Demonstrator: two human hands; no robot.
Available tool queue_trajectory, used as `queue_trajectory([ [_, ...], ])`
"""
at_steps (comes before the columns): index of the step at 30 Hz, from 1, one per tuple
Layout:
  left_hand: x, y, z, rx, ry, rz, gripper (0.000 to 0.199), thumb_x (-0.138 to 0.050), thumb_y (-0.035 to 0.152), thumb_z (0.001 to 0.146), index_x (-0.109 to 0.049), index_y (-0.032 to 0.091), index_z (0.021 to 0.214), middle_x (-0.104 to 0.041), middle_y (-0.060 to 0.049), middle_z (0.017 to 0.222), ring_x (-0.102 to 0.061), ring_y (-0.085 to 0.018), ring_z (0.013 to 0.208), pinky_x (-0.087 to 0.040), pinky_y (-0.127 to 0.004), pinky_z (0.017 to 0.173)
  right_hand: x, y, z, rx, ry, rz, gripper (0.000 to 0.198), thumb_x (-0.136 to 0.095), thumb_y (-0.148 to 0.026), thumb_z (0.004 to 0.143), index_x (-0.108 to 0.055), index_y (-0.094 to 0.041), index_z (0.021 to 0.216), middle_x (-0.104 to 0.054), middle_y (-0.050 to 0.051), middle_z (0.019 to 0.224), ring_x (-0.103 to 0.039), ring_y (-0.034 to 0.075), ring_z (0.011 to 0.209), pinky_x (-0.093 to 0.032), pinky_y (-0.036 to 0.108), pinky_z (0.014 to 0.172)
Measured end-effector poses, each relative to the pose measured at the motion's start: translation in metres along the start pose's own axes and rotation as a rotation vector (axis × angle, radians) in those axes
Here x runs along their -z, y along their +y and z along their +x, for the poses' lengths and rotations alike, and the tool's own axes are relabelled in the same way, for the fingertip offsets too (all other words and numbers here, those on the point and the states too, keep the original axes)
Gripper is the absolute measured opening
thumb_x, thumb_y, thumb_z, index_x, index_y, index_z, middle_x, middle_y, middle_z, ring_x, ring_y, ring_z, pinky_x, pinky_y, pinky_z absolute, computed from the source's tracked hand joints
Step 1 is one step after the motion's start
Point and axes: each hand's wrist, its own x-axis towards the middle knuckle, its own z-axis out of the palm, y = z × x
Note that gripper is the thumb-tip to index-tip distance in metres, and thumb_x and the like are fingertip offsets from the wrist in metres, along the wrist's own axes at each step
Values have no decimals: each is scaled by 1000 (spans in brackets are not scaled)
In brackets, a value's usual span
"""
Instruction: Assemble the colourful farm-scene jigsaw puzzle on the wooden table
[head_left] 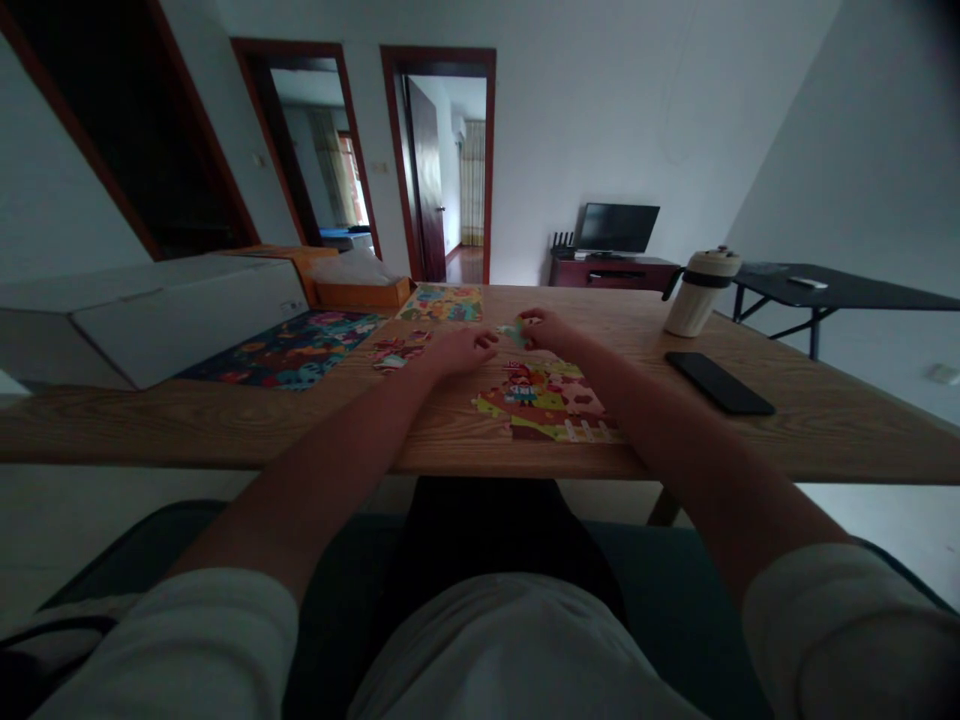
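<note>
My right hand (pixel 546 330) is closed at the fingertips on a pale green jigsaw puzzle piece (pixel 516 331), just above or on the table behind the partly joined puzzle (pixel 536 405). That puzzle shows a small figure, a white fence and yellow-green and pink patches; my right forearm covers its right side. My left hand (pixel 466 348) hovers low or rests to the left of the piece, its fingers loosely bent and apart, with nothing visible in them. Loose, mostly red puzzle pieces (pixel 397 352) lie in a group left of my left hand.
A dark printed sheet (pixel 289 350) lies at the left beside a long white box (pixel 187 300). Farther back are a colourful picture sheet (pixel 444 303) and an orange box (pixel 360 294). To the right are a black phone (pixel 718 382) and a cream lidded mug (pixel 701 292).
</note>
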Motion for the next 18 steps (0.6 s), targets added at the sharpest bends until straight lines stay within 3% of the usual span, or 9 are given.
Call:
queue_trajectory([
  [3,-9,10,3,-18,67,-239,51,-62,38,95,-56,16,141,-76,-11,115,-71,-23,99,-53,-35,91,-9,-7,-12,-26,-28,272,23,-63,-7,91,-56,-21,107,-65,0,81,-64,12,69,-59,26,74],
  [6,-13,16,6,0,149,-384,58,-64,32,94,-48,12,146,-76,-12,111,-71,-21,94,-54,-32,83,-8,-11,-20,-31,-106,354,17,-62,-10,92,-53,-23,99,-69,2,88,-68,14,75,-58,27,77],
  [9,-13,13,9,5,221,-368,52,-59,19,92,-52,11,144,-73,-13,115,-69,-20,94,-55,-30,80,1,-10,-24,7,-178,256,3,-57,-20,98,-57,-22,96,-74,7,104,-69,15,86,-55,24,74],
  [11,-12,10,12,-5,211,-314,52,-53,12,91,-56,13,143,-72,-12,117,-68,-19,95,-54,-30,83,7,-7,-24,32,-171,158,9,-55,-25,100,-62,-20,97,-75,8,110,-68,15,88,-53,24,72],
  [15,-12,2,15,-54,131,-188,51,-47,7,90,-65,15,137,-74,-9,115,-66,-22,104,-52,-35,96,10,-1,-21,43,-87,-29,16,-66,-25,95,-67,-22,110,-76,7,102,-65,14,77,-49,25,67],
  [18,-15,-3,16,-88,186,-69,45,-44,14,95,-69,16,133,-71,-10,123,-63,-25,115,-47,-40,106,9,4,-18,28,-48,-167,13,-70,-23,91,-70,-20,104,-76,6,97,-61,13,69,-46,24,62],
])
